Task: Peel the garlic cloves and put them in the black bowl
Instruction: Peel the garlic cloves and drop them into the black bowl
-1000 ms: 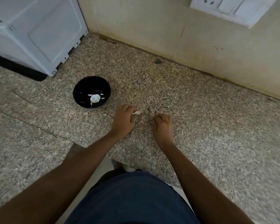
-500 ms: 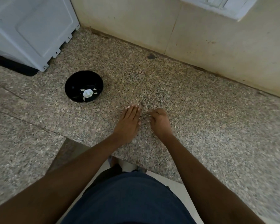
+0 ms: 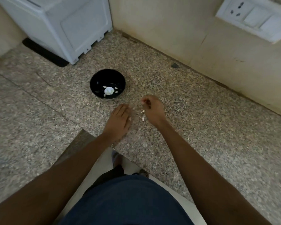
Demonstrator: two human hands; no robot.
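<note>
Head view, looking down at a speckled granite counter, with the black bowl taken as landmark. Inside the bowl, near its middle, a white garlic piece ringed by a few pale slivers; whether peeled cloves or skin, too small to tell. Just in front of the bowl and slightly right of it, the left hand, flat on the counter, palm down, fingers straight and pressed together, holding nothing. Right of the bowl, at about the level of its near rim, the right hand, raised a little, fingers curled inward, fingertips pinching something small and pale at the side facing the bowl; what exactly, too blurred to tell. Between the two hands, near the bowl, scattered garlic skin scraps lying on the counter. Behind the bowl and to its left, a white appliance standing on a dark mat. Behind the bowl and far to its right, a white switch plate with socket on the beige wall. Well in front of the bowl, at the bottom edge, dark blue clothing.
</note>
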